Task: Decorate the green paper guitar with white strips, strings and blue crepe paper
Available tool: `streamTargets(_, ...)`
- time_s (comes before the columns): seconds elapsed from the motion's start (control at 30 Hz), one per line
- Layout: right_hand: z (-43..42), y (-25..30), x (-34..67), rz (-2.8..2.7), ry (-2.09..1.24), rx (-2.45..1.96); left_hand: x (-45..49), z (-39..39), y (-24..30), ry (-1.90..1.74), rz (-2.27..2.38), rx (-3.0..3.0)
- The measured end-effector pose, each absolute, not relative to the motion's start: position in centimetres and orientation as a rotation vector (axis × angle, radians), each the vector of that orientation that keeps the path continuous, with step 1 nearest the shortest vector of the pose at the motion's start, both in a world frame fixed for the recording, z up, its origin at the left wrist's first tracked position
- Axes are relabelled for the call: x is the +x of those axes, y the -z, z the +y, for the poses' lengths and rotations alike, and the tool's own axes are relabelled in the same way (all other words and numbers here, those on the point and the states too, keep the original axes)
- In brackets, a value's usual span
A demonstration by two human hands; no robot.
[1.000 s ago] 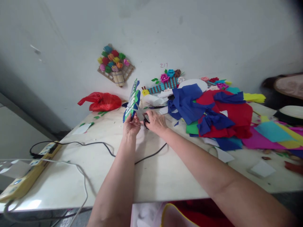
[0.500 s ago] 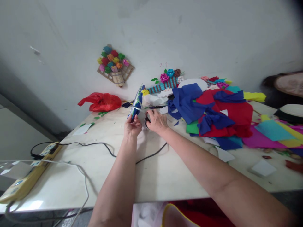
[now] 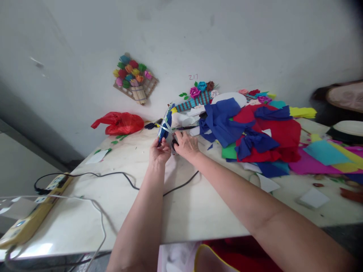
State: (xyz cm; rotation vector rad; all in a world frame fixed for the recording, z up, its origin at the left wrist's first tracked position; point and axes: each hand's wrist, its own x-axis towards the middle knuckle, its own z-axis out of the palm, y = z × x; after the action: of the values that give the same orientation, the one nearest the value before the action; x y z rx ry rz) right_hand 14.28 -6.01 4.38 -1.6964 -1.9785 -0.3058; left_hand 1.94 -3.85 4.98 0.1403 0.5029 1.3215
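My left hand [image 3: 160,152] is closed around the lower end of a flat blue, white and green piece [image 3: 164,128], which stands tilted upright above the table. I cannot make out exactly what this piece is. In my right hand [image 3: 185,144] is a pair of scissors [image 3: 174,143], with the fingers through the black handles. The parted blades reach left across the piece at about its middle. Both hands are close together over the table, and the fingertips of my left hand are partly hidden.
A red plastic bag [image 3: 119,124] lies by the wall at left. Blue and red crepe paper [image 3: 227,121] is heaped at right. A power strip [image 3: 36,206] and a black cable [image 3: 113,173] lie on the table [image 3: 198,215]. Paper flowers [image 3: 133,71] hang on the wall.
The view has shifted slightly. Both hands keep nearly the same place, and the scissors still lie across the blue piece with only a small shift in the blades.
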Motion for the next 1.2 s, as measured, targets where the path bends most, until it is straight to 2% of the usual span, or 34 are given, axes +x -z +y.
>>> streamTargets(1.2, -6.08, -4.59, 14.38, -1.993, 0.275, -1.757, 2.12, -3.85, -4.62, -1.331, 0.551, 0.145)
